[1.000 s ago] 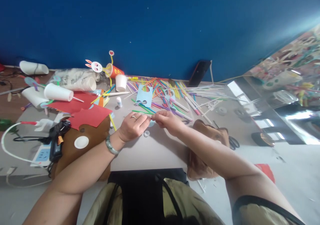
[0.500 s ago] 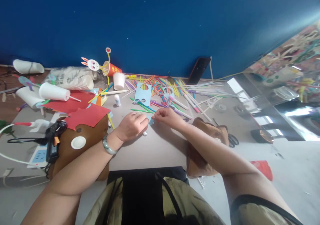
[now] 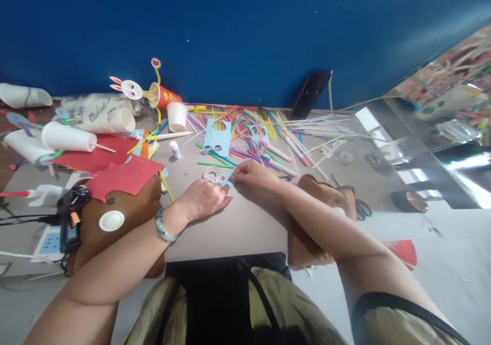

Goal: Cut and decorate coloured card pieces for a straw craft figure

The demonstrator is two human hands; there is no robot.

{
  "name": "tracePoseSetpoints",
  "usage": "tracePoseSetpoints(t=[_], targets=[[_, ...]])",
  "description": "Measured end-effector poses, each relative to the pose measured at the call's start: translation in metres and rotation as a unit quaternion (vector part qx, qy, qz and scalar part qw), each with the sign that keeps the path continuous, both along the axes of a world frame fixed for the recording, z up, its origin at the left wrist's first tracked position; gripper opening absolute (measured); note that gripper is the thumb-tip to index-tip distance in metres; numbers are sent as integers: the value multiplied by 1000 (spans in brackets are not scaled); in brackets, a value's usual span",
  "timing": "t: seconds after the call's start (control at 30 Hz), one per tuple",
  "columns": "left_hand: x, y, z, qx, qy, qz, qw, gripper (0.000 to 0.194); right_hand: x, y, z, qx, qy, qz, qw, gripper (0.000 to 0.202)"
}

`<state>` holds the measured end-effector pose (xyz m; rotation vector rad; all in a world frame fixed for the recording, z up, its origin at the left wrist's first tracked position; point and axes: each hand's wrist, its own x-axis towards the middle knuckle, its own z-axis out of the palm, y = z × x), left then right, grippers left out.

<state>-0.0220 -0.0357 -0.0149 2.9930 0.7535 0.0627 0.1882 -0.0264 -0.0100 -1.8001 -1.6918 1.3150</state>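
A small light-blue paper piece (image 3: 226, 179) with a red spot lies on the table between my hands. My left hand (image 3: 202, 200) is closed beside it, its fingers curled against the tabletop; what they hold, if anything, is hidden. A round white tape-like ring (image 3: 211, 175) sits just beyond that hand's knuckles. From the right, my right hand (image 3: 253, 175) pinches the edge of the blue piece. Behind them is a larger light-blue sheet (image 3: 217, 137) with a cut-out, and small scissors (image 3: 211, 149) rest on its lower edge. A small white bottle (image 3: 175, 150) stands to the left.
Coloured sticks (image 3: 264, 130) spread along the blue wall. Red paper (image 3: 125, 176), white paper cups (image 3: 69, 137) and a power strip (image 3: 49, 242) lie at left. A phone (image 3: 311, 94) leans on the wall. A brown cushion-like object (image 3: 326, 197) is at right.
My left hand has moved slightly down, uncovering the white ring and more of the blue piece with its red spot. The camera view has shifted a little.
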Motion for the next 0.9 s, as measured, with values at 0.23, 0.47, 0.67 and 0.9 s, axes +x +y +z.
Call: tracePoseSetpoints(t=[0.23, 0.47, 0.67, 0.9], targets=[[1, 1, 1, -31, 27, 19, 999, 46, -3, 0, 0, 14, -24, 1, 1000, 19], [2, 1, -1, -32, 37, 14, 999, 51, -6, 1, -4, 34, -60, 4, 998, 15], [2, 2, -3, -15, 19, 9, 1000, 51, -8, 2, -2, 31, -74, 12, 997, 15], [3, 2, -6, 3, 11, 13, 1000, 53, -7, 3, -2, 15, -76, 5, 997, 12]])
